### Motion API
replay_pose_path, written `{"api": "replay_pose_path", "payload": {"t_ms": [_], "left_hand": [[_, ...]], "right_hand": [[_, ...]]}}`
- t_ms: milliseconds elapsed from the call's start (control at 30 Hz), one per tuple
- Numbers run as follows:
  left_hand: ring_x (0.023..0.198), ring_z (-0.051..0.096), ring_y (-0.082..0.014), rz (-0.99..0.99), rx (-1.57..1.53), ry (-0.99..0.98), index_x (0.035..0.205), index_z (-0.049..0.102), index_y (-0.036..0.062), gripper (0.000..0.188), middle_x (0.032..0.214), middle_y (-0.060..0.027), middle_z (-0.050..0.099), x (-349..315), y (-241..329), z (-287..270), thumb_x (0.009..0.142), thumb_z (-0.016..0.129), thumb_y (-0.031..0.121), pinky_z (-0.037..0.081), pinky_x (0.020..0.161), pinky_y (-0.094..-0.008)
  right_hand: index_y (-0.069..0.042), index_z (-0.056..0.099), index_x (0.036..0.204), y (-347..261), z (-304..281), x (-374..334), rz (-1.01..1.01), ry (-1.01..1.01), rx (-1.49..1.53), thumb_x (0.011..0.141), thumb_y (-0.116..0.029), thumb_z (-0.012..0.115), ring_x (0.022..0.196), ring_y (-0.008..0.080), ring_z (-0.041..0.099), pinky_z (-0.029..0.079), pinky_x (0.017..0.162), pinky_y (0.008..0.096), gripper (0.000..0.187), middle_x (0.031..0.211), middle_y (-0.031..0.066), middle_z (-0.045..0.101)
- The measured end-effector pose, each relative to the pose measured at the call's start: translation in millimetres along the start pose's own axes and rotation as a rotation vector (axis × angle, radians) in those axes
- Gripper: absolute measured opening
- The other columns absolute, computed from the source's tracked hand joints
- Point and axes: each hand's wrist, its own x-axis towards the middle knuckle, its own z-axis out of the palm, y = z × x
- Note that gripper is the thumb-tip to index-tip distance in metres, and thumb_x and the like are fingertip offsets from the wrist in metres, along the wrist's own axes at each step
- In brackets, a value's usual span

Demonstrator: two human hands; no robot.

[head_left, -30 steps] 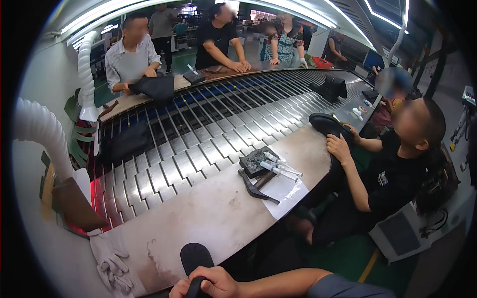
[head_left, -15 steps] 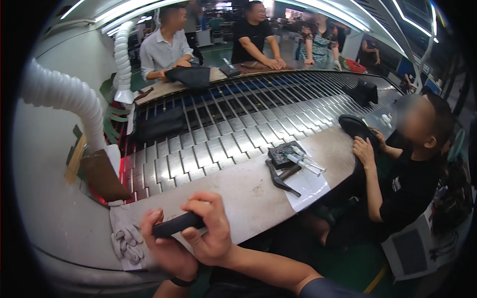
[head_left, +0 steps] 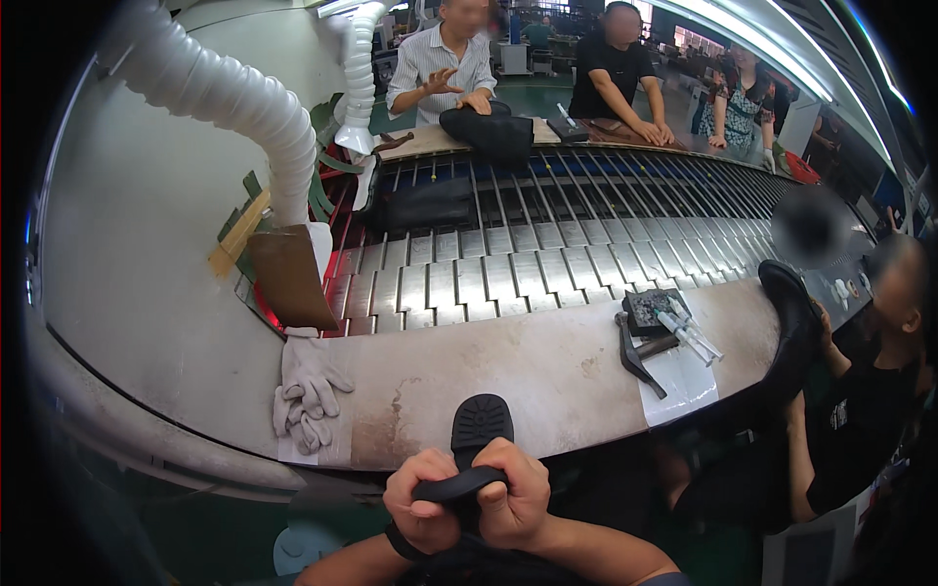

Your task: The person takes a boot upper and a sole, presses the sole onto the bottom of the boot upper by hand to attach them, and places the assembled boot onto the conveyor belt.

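A black shoe sole [head_left: 484, 422] is gripped between my two hands at the table's near edge, its treaded heel end pointing away from me. The front part bends up towards me. My left hand [head_left: 426, 498] is closed round its left side, and my right hand [head_left: 511, 496] holds the right side with the thumb on top. Whether more of a shoe hangs beneath my hands is hidden. Just beyond, to the left, lie pale grey work gloves [head_left: 315, 386] on the worn tabletop [head_left: 528, 361].
A hammer [head_left: 638, 359], a dark block [head_left: 650, 311] and syringe-like tubes [head_left: 692, 338] lie to the right. A co-worker there holds a black boot [head_left: 789, 313]. Behind the table runs a metal slat conveyor [head_left: 498, 276] bearing dark pieces. White hoses [head_left: 264, 127] hang left; people stand across.
My hands have turned and lowered the sole, so its heel tread now shows. The view has swung left. The co-worker at right has tilted the boot upright; the person across has raised a hand.
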Motion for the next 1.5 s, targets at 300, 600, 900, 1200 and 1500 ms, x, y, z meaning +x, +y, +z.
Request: {"api": "replay_pose_path", "payload": {"t_ms": [300, 600, 900, 1200, 1500], "left_hand": [[0.061, 0.048, -0.0137, -0.102, 0.115, -0.152, 0.086, 0.059, 0.0005, 0.070, 0.070, -0.0034, 0.053, -8, -23, -2, 0.105, 0.058, 0.068, 0.035, 0.056, -0.0314], [0.071, 0.056, -0.0148, 0.025, 0.184, 0.011, 0.094, 0.061, -0.0007, 0.070, 0.083, -0.0077, 0.062, 21, 3, 18, 0.106, 0.056, 0.068, 0.044, 0.064, -0.0292], [0.066, 0.048, -0.0108, -0.184, 0.226, -0.115, 0.089, 0.061, -0.0001, 0.073, 0.073, -0.0014, 0.054, -17, -24, 8, 0.107, 0.053, 0.070, 0.038, 0.059, -0.0294], [0.077, 0.054, -0.0110, -0.305, 0.180, -0.145, 0.091, 0.062, -0.0028, 0.083, 0.085, -0.0052, 0.065, -20, -28, 2, 0.103, 0.049, 0.078, 0.043, 0.067, -0.0286], [0.075, 0.057, -0.0203, -0.020, 0.154, -0.186, 0.091, 0.054, 0.0007, 0.076, 0.082, -0.0113, 0.062, 28, 25, 30, 0.101, 0.055, 0.076, 0.046, 0.070, -0.0335]], "right_hand": [[-0.001, 0.063, 0.100, 26, -10, -38, 0.365, 0.033, 0.118, 0.114, -0.052, 0.052, 0.063, 0.0094, 0.052, 0.041, 0.057, 0.0294, 0.054, 0.071, 0.0014, 0.056], [0.001, 0.061, 0.104, 11, -9, 19, 0.030, 0.052, -0.039, 0.113, -0.051, 0.055, 0.068, 0.0164, 0.057, 0.045, 0.060, 0.0337, 0.053, 0.080, 0.0099, 0.060], [-0.002, 0.063, 0.097, 30, -21, -33, 0.422, 0.002, 0.036, 0.115, -0.053, 0.048, 0.063, 0.0124, 0.055, 0.044, 0.057, 0.0328, 0.056, 0.068, 0.0046, 0.057], [-0.002, 0.061, 0.096, 38, -27, -40, 0.487, -0.067, 0.137, 0.115, -0.051, 0.051, 0.059, 0.0131, 0.054, 0.042, 0.054, 0.0333, 0.053, 0.065, 0.0059, 0.055], [-0.001, 0.063, 0.098, 2, -30, 27, 0.119, -0.017, 0.178, 0.113, -0.047, 0.057, 0.057, 0.0203, 0.059, 0.046, 0.054, 0.0349, 0.049, 0.071, 0.0111, 0.060]]}}
